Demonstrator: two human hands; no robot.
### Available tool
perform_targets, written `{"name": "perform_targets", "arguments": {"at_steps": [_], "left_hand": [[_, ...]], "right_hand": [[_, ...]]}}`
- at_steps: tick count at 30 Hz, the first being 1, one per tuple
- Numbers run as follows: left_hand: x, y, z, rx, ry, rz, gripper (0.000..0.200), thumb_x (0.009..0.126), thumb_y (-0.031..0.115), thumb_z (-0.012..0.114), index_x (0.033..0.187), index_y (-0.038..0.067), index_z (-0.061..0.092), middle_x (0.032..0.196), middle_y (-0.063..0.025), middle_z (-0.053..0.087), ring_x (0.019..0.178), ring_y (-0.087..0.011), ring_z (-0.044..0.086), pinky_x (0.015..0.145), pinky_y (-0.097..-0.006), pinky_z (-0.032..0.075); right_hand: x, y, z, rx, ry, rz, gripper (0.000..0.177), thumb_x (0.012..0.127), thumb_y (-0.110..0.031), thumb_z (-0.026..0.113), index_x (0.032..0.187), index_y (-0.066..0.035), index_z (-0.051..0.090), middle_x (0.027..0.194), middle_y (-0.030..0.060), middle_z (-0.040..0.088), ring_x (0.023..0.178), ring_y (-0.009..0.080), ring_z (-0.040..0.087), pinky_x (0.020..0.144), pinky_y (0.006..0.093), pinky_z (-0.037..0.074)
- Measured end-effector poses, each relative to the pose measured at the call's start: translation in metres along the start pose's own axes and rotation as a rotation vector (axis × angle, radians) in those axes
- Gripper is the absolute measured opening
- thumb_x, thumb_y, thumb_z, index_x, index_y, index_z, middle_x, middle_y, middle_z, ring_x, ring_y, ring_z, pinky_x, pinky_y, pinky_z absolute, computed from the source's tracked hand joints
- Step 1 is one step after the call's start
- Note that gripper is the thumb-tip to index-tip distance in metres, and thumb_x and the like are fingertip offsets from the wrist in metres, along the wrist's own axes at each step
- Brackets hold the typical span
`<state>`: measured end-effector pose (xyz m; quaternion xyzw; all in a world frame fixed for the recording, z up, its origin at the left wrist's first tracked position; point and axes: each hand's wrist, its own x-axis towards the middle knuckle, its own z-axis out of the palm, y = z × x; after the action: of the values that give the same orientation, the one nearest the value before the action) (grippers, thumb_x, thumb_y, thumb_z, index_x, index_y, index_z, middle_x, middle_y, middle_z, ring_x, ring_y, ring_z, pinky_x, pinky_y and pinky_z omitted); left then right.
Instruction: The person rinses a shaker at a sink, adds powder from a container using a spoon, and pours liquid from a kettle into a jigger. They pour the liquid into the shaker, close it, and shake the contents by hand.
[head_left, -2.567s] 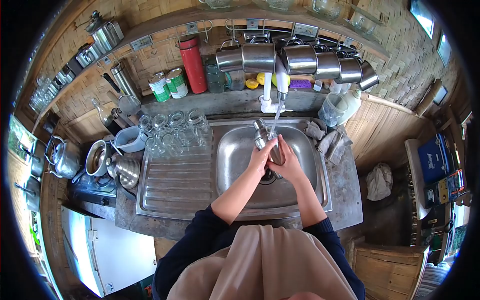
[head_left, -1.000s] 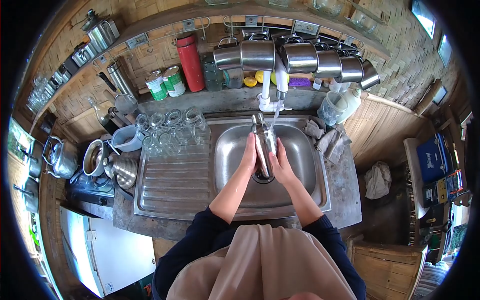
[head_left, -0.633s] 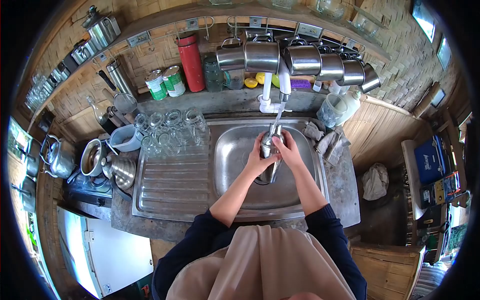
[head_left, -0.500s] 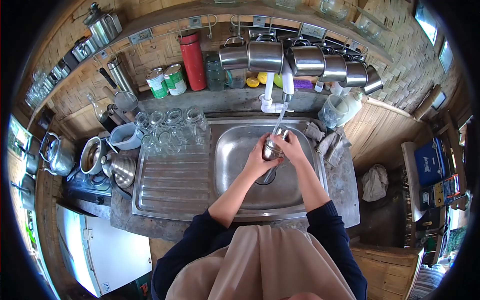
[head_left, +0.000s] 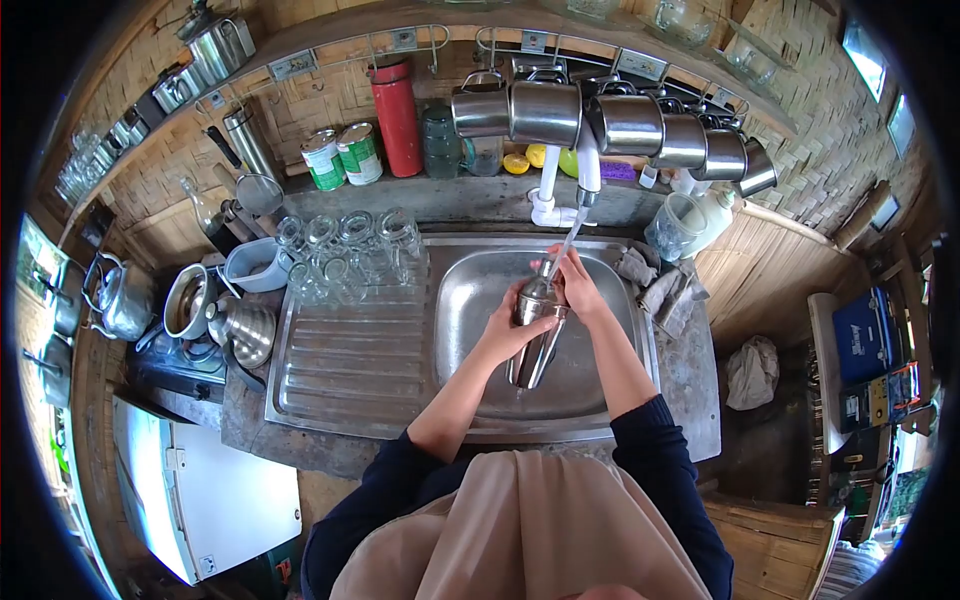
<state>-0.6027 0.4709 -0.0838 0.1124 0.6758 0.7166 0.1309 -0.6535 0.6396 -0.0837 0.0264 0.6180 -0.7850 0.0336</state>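
Note:
A shiny metal cocktail shaker (head_left: 534, 350) is tilted over the steel sink (head_left: 470, 390), its narrow top toward the faucet. My left hand (head_left: 512, 325) is wrapped round the shaker's middle, thumb across the front. At the upper right side of the shaker, my right hand (head_left: 579, 288) closes round its top. Water runs from the white faucet (head_left: 588, 180) onto the shaker's top, close to my right fingers. Part of the right fingers is hidden behind the stream and the shaker.
Upturned glass mugs (head_left: 345, 255) stand on the drainboard's back left. Metal mugs (head_left: 545, 112) hang above the faucet. Cloths (head_left: 668, 290) and a clear plastic pitcher (head_left: 676, 225) lie right of the sink. A gooseneck kettle (head_left: 245, 330) is at the left.
The shaker has turned so its long body shows, pointing down toward me. My right hand has shifted up to its top. The view has moved slightly.

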Motion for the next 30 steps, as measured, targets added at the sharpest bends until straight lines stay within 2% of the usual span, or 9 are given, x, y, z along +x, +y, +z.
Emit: {"name": "perform_targets", "arguments": {"at_steps": [2, 4, 5, 8, 9, 12, 18, 24, 30], "left_hand": [[-0.001, -0.012, 0.003, -0.037, 0.0, -0.027, 0.089, 0.068, 0.03, 0.081, 0.139, 0.007, 0.033, 0.12, -0.0125, 0.056, 0.109, -0.0214, 0.055, 0.093, -0.0329, 0.044], [-0.004, -0.01, 0.004, -0.07, -0.001, -0.053, 0.089, 0.069, 0.03, 0.081, 0.139, 0.005, 0.032, 0.119, -0.0123, 0.056, 0.108, -0.0206, 0.055, 0.093, -0.0325, 0.043], [-0.006, -0.009, 0.005, -0.099, -0.009, -0.07, 0.09, 0.069, 0.03, 0.081, 0.139, 0.005, 0.031, 0.119, -0.0124, 0.056, 0.108, -0.0209, 0.055, 0.093, -0.0326, 0.043], [-0.005, -0.013, 0.005, -0.127, -0.012, -0.094, 0.092, 0.069, 0.03, 0.081, 0.14, 0.005, 0.029, 0.12, -0.0128, 0.055, 0.109, -0.0214, 0.054, 0.093, -0.0328, 0.043], [-0.004, -0.016, 0.005, -0.127, -0.004, -0.102, 0.092, 0.069, 0.03, 0.081, 0.14, 0.004, 0.028, 0.121, -0.0131, 0.054, 0.109, -0.0216, 0.054, 0.093, -0.0329, 0.043], [-0.001, -0.023, 0.003, -0.118, -0.013, -0.09, 0.094, 0.069, 0.03, 0.081, 0.14, 0.003, 0.027, 0.121, -0.0131, 0.054, 0.11, -0.0218, 0.053, 0.093, -0.0333, 0.043], [0.001, -0.023, 0.005, -0.176, -0.03, -0.091, 0.097, 0.067, 0.033, 0.082, 0.14, 0.0, 0.026, 0.124, -0.0131, 0.052, 0.113, -0.0227, 0.051, 0.097, -0.0335, 0.04], [0.003, -0.031, 0.005, -0.171, -0.017, -0.114, 0.099, 0.067, 0.033, 0.083, 0.141, 0.001, 0.026, 0.127, -0.0141, 0.05, 0.117, -0.0239, 0.049, 0.099, -0.0348, 0.038], [0.002, -0.028, 0.006, -0.15, -0.018, -0.094, 0.101, 0.066, 0.034, 0.083, 0.142, 0.001, 0.025, 0.128, -0.015, 0.049, 0.119, -0.0246, 0.048, 0.1, -0.0349, 0.037]], "right_hand": [[0.006, -0.008, -0.002, -0.077, 0.008, -0.053, 0.035, 0.098, -0.035, 0.04, 0.112, -0.005, 0.052, 0.096, 0.0064, 0.064, 0.071, 0.0108, 0.054, 0.064, 0.0242, 0.044], [0.018, -0.019, -0.012, -0.642, 0.293, -0.21, 0.031, 0.095, -0.032, 0.047, 0.104, -0.004, 0.056, 0.097, 0.0121, 0.063, 0.076, 0.0183, 0.059, 0.071, 0.0275, 0.046], [0.023, -0.023, -0.016, -0.64, 0.296, -0.211, 0.031, 0.095, -0.032, 0.047, 0.104, -0.004, 0.056, 0.097, 0.0121, 0.063, 0.076, 0.0183, 0.059, 0.071, 0.0275, 0.046], [0.036, -0.037, -0.023, -0.892, 0.379, -0.357, 0.023, 0.079, -0.016, 0.063, 0.094, 0.0, 0.057, 0.102, 0.0189, 0.057, 0.086, 0.0317, 0.061, 0.08, 0.0364, 0.049], [0.038, -0.044, -0.02, -0.823, 0.373, -0.306, 0.025, 0.074, -0.013, 0.063, 0.095, 0.001, 0.058, 0.103, 0.0197, 0.054, 0.09, 0.0344, 0.059, 0.085, 0.0396, 0.047], [0.047, -0.06, -0.017, -1.014, 0.378, -0.229, 0.025, 0.074, -0.013, 0.061, 0.094, 0.001, 0.057, 0.102, 0.0195, 0.054, 0.094, 0.0344, 0.057, 0.085, 0.0396, 0.047], [0.099, -0.041, -0.047, -1.053, 0.255, -0.121, 0.025, 0.076, -0.015, 0.059, 0.095, 0.0, 0.055, 0.103, 0.0202, 0.055, 0.096, 0.0351, 0.056, 0.086, 0.0399, 0.046], [0.131, -0.027, -0.069, -0.977, 0.203, -0.209, 0.024, 0.077, -0.016, 0.057, 0.095, 0.0, 0.055, 0.101, 0.021, 0.057, 0.098, 0.0358, 0.056, 0.086, 0.04, 0.045], [0.147, -0.024, -0.072, -1.011, 0.224, -0.138, 0.024, 0.076, -0.015, 0.057, 0.095, 0.0, 0.054, 0.101, 0.0223, 0.06, 0.096, 0.036, 0.059, 0.084, 0.0421, 0.046]]}}
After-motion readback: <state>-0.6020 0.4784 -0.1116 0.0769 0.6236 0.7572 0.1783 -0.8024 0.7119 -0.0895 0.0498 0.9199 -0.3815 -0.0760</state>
